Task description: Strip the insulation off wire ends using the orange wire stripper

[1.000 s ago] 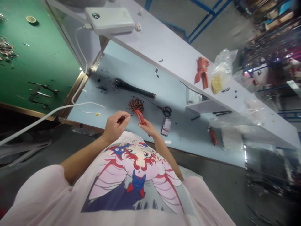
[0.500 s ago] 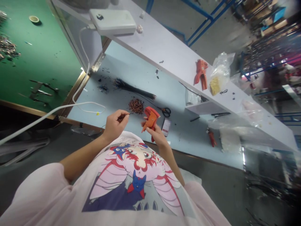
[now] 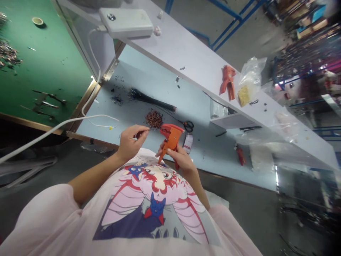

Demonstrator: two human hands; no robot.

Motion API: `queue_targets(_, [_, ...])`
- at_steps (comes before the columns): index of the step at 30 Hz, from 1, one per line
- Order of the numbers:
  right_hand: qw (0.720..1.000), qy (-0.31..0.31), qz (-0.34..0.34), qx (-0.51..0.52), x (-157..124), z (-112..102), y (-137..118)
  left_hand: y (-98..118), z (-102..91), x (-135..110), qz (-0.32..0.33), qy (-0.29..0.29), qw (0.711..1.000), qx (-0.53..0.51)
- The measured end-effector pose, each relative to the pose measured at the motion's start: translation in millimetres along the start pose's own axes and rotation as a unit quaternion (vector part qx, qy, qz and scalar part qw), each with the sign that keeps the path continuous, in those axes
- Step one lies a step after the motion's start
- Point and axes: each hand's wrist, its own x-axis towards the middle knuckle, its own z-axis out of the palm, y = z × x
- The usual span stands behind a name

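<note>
My left hand (image 3: 131,139) pinches a thin dark wire (image 3: 149,129) whose tip points right toward the jaws of an orange wire stripper (image 3: 170,138). My right hand (image 3: 179,159) is wrapped round the stripper's handles and holds it upright just above the near edge of the light blue bench (image 3: 160,89). Just beyond the hands, a small heap of dark red-brown pieces (image 3: 153,119) lies on the bench. A bundle of black wires (image 3: 150,100) lies farther back.
Black-handled scissors (image 3: 188,126) and a small white bottle (image 3: 188,141) lie to the right of the stripper. A second orange stripper (image 3: 227,82) and a plastic bag (image 3: 249,82) sit on the white shelf. A white power box (image 3: 125,22) with cable is at the shelf's left end.
My right hand has turned the orange stripper from lying flat to upright and drawn it slightly nearer, its jaws now facing the wire tip. My left hand stays almost still.
</note>
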Motion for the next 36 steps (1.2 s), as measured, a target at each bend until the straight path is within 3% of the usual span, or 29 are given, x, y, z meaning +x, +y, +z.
queue_targets(10, [0.999, -0.028, 0.014, 0.041, -2, 7, 2, 0, 0.0, 2, 0.057, -0.011, 0.998, 0.023])
queue_targets(22, [0.998, -0.06, 0.007, 0.019, 8, 6, 4, 1, 0.1, 4, 0.061, -0.019, 0.997, 0.041])
queue_targets(36, [0.998, -0.058, 0.0, -0.02, 13, 8, 16, -2, 0.0, 7, 0.054, -0.047, 0.996, 0.06])
